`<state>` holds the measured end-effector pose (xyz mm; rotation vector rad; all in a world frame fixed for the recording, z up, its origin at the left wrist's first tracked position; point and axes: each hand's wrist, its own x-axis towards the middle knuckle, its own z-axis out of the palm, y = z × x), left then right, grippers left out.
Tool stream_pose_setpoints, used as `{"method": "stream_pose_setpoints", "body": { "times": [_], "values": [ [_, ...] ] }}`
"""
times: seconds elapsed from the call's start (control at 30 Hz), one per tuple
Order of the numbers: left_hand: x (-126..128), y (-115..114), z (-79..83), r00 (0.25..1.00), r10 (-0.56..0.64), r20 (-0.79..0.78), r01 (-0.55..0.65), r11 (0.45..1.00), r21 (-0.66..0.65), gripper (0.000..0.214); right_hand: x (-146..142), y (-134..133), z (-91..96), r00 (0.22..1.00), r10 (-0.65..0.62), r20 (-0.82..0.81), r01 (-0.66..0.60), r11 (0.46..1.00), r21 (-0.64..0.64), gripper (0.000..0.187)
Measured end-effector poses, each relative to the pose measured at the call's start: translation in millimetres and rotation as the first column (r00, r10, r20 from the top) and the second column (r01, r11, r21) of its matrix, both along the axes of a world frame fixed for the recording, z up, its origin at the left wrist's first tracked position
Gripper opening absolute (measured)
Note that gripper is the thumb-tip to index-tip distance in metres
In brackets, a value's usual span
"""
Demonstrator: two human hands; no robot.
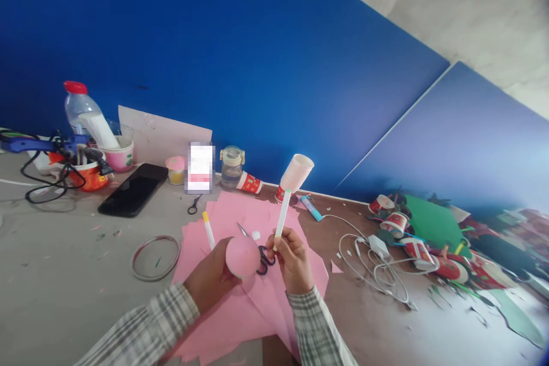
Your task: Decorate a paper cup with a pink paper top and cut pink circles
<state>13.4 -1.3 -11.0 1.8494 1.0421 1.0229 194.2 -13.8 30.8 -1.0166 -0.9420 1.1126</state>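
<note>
My left hand (211,277) is closed around a pink-covered round object (242,256), held above the pink paper sheets (240,309). In my right hand (294,259), a white marker pen (282,216) is pinched and points up, its near end close to the pink object. Black-handled scissors (262,256) lie on the pink paper just behind my hands. A second white pen with a yellow tip (208,230) rests on the paper's left edge. A white paper cup (297,171) stands tilted behind the pen.
A black phone (134,189), small scissors (194,204), a metal ring (155,257), a glass jar (232,166) and cups with a blue glue gun (34,143) and a water bottle (81,106) lie left. White charger cables (377,263), red cups (397,222) and green paper (433,220) lie right.
</note>
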Motion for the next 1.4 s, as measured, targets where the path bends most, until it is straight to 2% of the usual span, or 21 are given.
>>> {"method": "stream_pose_setpoints", "body": {
  "times": [0.07, 0.23, 0.37, 0.47, 0.53, 0.63, 0.77, 0.9, 1.0, 1.23, 1.4],
  "values": [
    [-2, 3, -7.8, 0.997, 0.044, -0.057, -0.042, 0.998, 0.039, 0.062, 0, -1, 0.1, 1.000, 0.013, 0.000, -0.013, 1.000, 0.009, 0.022],
    [-8, 12, -25.4, 0.937, 0.183, -0.298, -0.091, 0.950, 0.299, 0.068, -3, -3, -2.9, 0.999, -0.037, 0.040, 0.034, 0.997, 0.066, 0.016],
    [-14, 13, -24.5, 0.900, 0.186, -0.395, -0.084, 0.961, 0.263, 0.091, 0, 2, -8.3, 0.995, -0.098, -0.012, 0.098, 0.994, 0.046, 0.009],
    [-17, 11, -11.8, 0.909, 0.235, -0.346, -0.167, 0.962, 0.214, 0.101, 2, 7, -12.6, 0.988, -0.134, -0.074, 0.136, 0.991, 0.010, 0.007],
    [-16, 9, -0.7, 0.937, 0.256, -0.238, -0.213, 0.958, 0.194, 0.101, 0, 9, -15.8, 0.984, -0.134, -0.116, 0.131, 0.991, -0.031, 0.008],
    [-13, 5, 12.3, 0.968, 0.223, -0.114, -0.205, 0.967, 0.149, 0.099, -7, 9, -21.0, 0.979, -0.095, -0.182, 0.072, 0.989, -0.130, 0.011],
    [-7, 2, 15.1, 0.976, 0.169, -0.135, -0.149, 0.978, 0.145, 0.100, -18, 3, -25.3, 0.964, -0.048, -0.262, -0.018, 0.970, -0.243, 0.017],
    [-5, 1, 12.5, 0.972, 0.160, -0.172, -0.123, 0.971, 0.207, 0.091, -27, -3, -25.4, 0.953, 0.000, -0.303, -0.097, 0.947, -0.306, 0.023],
    [-2, 2, 15.0, 0.975, 0.155, -0.162, -0.115, 0.966, 0.234, 0.074, -33, -6, -25.6, 0.947, 0.027, -0.319, -0.138, 0.933, -0.331, 0.024],
    [8, 0, 23.7, 0.964, 0.194, -0.182, -0.163, 0.972, 0.170, 0.041, -43, -8, -29.3, 0.942, 0.044, -0.333, -0.157, 0.934, -0.320, 0.023],
    [10, -1, 26.1, 0.965, 0.215, -0.151, -0.187, 0.965, 0.183, 0.031, -44, -9, -33.6, 0.942, 0.071, -0.328, -0.179, 0.934, -0.310, 0.021]
  ]
}}
